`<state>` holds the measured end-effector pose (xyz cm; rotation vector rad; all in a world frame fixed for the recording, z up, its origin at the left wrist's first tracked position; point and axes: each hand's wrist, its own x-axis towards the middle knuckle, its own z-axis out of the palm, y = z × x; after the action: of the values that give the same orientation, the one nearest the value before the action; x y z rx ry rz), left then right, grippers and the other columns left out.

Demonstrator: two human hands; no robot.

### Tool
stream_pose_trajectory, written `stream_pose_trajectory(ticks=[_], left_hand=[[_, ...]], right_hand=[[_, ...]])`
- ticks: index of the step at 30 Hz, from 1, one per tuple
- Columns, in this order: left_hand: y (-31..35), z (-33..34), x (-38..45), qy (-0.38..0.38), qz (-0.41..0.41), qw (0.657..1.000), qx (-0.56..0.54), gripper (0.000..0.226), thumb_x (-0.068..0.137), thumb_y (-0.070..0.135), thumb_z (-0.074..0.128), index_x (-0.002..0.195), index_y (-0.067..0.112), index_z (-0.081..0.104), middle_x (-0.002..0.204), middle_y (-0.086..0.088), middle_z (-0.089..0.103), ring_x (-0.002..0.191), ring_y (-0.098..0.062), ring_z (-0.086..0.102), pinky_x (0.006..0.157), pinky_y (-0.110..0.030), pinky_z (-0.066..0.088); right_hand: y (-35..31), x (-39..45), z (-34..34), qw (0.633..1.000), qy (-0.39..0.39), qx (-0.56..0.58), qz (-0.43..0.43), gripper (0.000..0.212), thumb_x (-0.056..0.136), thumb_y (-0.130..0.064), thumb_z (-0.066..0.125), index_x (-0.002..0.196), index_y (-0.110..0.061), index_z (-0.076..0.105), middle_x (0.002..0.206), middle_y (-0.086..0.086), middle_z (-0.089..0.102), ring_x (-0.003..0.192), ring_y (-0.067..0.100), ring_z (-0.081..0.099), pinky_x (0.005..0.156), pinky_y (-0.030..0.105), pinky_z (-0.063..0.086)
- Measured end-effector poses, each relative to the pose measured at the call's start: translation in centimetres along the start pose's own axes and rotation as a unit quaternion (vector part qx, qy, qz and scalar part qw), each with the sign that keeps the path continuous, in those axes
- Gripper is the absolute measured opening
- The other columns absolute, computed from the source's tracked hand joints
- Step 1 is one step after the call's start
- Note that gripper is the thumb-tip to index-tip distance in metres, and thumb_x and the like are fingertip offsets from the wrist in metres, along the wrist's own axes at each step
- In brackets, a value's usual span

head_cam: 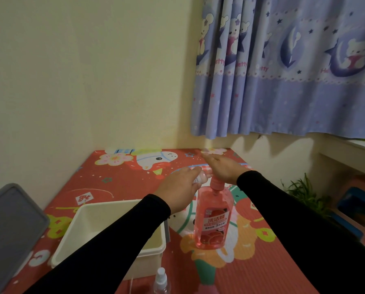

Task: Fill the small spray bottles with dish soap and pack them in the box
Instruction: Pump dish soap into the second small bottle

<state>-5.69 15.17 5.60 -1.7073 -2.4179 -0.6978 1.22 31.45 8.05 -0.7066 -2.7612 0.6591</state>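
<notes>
A tall pink dish soap bottle [214, 219] with a pump top stands upright on the red patterned mat. My right hand [224, 168] lies flat, fingers apart, on top of its pump head. My left hand [180, 188] grips a small clear spray bottle [200, 178] held right beside the pump nozzle; most of that bottle is hidden by my fingers. Another small clear spray bottle [161, 281] with a white sprayer stands upright at the bottom edge. A cream plastic box [79, 228] sits open on the left under my left forearm.
A grey lid [9, 228] leans at the far left. The red cartoon mat [262, 262] meets the wall at the back. A blue curtain [294, 71] hangs at the right, with a green plant [304, 192] and a pink-and-blue stool [359, 211] below it.
</notes>
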Motion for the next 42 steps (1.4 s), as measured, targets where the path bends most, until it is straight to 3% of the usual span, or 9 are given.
stream_pose_trajectory(ticks=[4,15,21,29,41,42], left_hand=[[-0.1,-0.4,0.4,0.028,0.012,0.999,-0.017,0.035,0.100,0.029,0.045,0.135,0.023,0.043,0.127,-0.002,0.053,0.117,-0.023,0.049,0.089,-0.031,0.039],[-0.2,0.2,-0.1,0.006,-0.004,1.000,-0.004,0.043,0.101,0.029,0.043,0.143,0.021,0.036,0.133,-0.006,0.049,0.120,-0.025,0.048,0.097,-0.037,0.041],[0.2,-0.6,0.3,0.027,0.003,1.000,-0.012,0.041,0.101,0.030,0.044,0.141,0.022,0.038,0.132,-0.004,0.051,0.120,-0.024,0.048,0.094,-0.033,0.039],[0.2,0.0,-0.4,0.006,-0.002,1.000,0.005,0.043,0.102,0.028,0.041,0.143,0.018,0.036,0.132,-0.006,0.048,0.121,-0.024,0.046,0.095,-0.033,0.038],[0.1,-0.4,0.3,0.016,0.002,1.000,-0.003,0.038,0.100,0.029,0.044,0.137,0.021,0.042,0.128,-0.005,0.053,0.116,-0.025,0.050,0.094,-0.038,0.042],[0.1,-0.3,0.1,0.009,0.001,1.000,0.001,0.039,0.101,0.028,0.044,0.139,0.020,0.041,0.130,-0.006,0.051,0.118,-0.026,0.049,0.095,-0.038,0.041]], right_hand=[[-0.6,-0.1,-1.3,0.999,0.022,0.028,-0.010,0.058,0.101,-0.050,0.017,0.143,-0.019,0.043,0.150,0.005,0.041,0.138,0.020,0.037,0.113,0.034,0.026],[0.2,0.3,0.4,1.000,-0.009,-0.007,-0.002,0.054,0.103,-0.043,0.016,0.148,-0.021,0.035,0.154,0.008,0.034,0.142,0.024,0.032,0.116,0.036,0.023],[-0.6,0.1,-1.5,0.998,0.029,0.056,-0.004,0.060,0.101,-0.052,0.019,0.143,-0.017,0.044,0.150,0.006,0.041,0.139,0.021,0.037,0.113,0.034,0.026],[0.7,0.6,0.6,1.000,-0.008,-0.010,-0.016,0.060,0.099,-0.049,0.013,0.148,-0.022,0.034,0.155,0.006,0.033,0.142,0.022,0.031,0.117,0.037,0.023],[-0.1,0.4,-0.5,0.999,0.033,0.011,-0.021,0.057,0.103,-0.045,0.018,0.137,-0.012,0.049,0.134,0.006,0.053,0.134,0.026,0.042,0.109,0.034,0.029],[0.2,0.4,0.0,0.999,0.027,0.014,-0.015,0.057,0.102,-0.046,0.018,0.140,-0.014,0.047,0.141,0.006,0.049,0.136,0.026,0.040,0.111,0.035,0.028]])
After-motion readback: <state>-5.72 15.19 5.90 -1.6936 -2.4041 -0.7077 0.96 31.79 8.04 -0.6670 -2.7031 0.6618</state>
